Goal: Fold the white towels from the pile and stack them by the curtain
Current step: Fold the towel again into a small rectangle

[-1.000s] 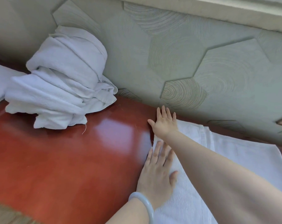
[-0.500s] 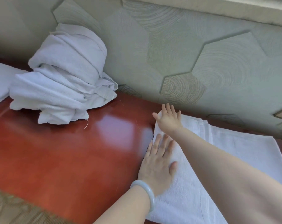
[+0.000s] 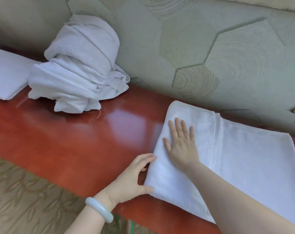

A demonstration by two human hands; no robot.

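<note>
While the right hand point(image 3: 182, 146) lies flat with fingers spread on the half-folded towel point(image 3: 244, 166), the left hand point(image 3: 135, 176) curls round its folded edge, thumb on the near corner. The towel lies at the right of the red counter point(image 3: 75, 146); the unfolded pile point(image 3: 79, 70) sits well apart to the left. Such terry cloth should be light, soft and limp — likely to sag and lose its crease if lifted by one point — so taking both corners of the fold looks wisest.
</note>
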